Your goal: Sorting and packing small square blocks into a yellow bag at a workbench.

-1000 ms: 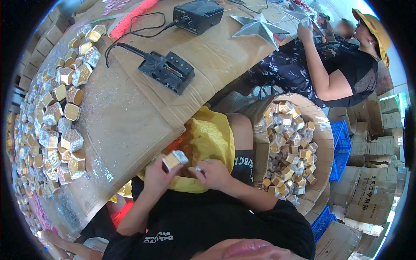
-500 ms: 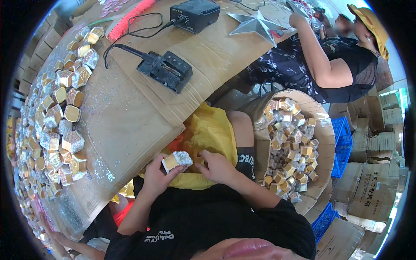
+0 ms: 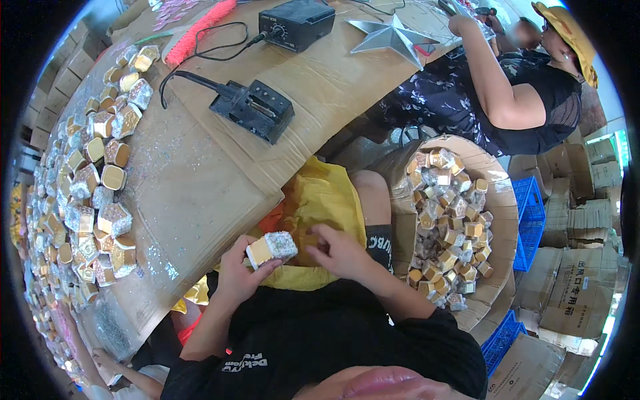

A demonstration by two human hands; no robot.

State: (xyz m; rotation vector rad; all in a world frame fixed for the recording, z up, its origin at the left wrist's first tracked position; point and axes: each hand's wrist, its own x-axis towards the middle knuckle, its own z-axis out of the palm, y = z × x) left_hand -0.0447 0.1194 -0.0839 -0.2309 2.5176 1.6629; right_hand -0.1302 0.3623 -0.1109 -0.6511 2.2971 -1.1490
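Observation:
Over my lap, my left hand (image 3: 240, 272) is closed around a small gold block-shaped ornament (image 3: 260, 252) whose one end is coated in white, silvery glitter. The coated end points toward my right hand (image 3: 340, 253), which hovers just right of it, holding nothing, thumb and fingers apart. Below both hands a yellow plastic sheet or bag (image 3: 333, 200) is spread across my lap, with an orange-red patch inside it. Similar gold and glittered ornaments (image 3: 113, 177) crowd the left side of the cardboard-covered table (image 3: 193, 180).
At my right a round cardboard bin (image 3: 500, 200) holds several such ornaments. A black device with a slot (image 3: 257, 110) is wired to a black control box (image 3: 297, 25). Nearby lie a silver star (image 3: 393, 40) and a pink brush (image 3: 200, 30). A co-worker (image 3: 513, 100) sits at the far right, near blue crates (image 3: 529, 223).
My right hand has drawn slightly to the right, its fingers spreading a little more. The ornament in my left hand has turned slightly. The co-worker's raised hand has shifted a little.

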